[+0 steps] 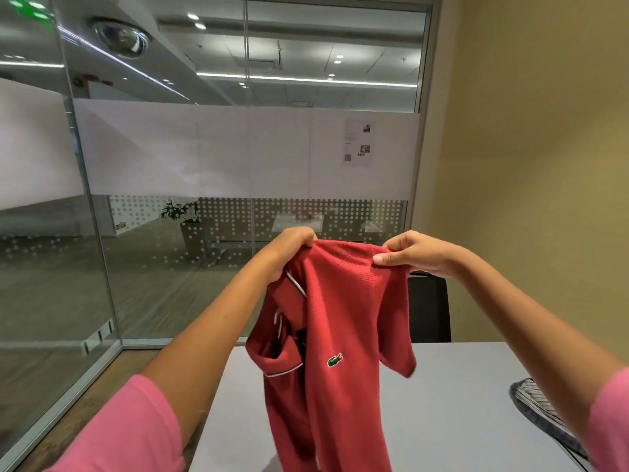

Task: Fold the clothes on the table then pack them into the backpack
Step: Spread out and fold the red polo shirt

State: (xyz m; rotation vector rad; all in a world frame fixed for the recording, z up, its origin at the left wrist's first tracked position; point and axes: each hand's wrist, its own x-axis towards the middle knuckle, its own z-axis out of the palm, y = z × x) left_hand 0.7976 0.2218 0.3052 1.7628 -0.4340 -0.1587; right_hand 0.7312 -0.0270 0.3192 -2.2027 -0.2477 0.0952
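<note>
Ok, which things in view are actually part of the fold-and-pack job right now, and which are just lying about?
Part of the job:
- red polo shirt, held up over the table
- left hand and right hand, each gripping its top edge
- striped garment at the table's right edge, probably next to fold

Just there:
- black chair behind the table
- potted plant beyond the glass

No backpack in view.

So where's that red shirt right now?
The red shirt hangs mid-frame in the head view, held up over the grey table, gripped at its top by the left hand and right hand.
</note>
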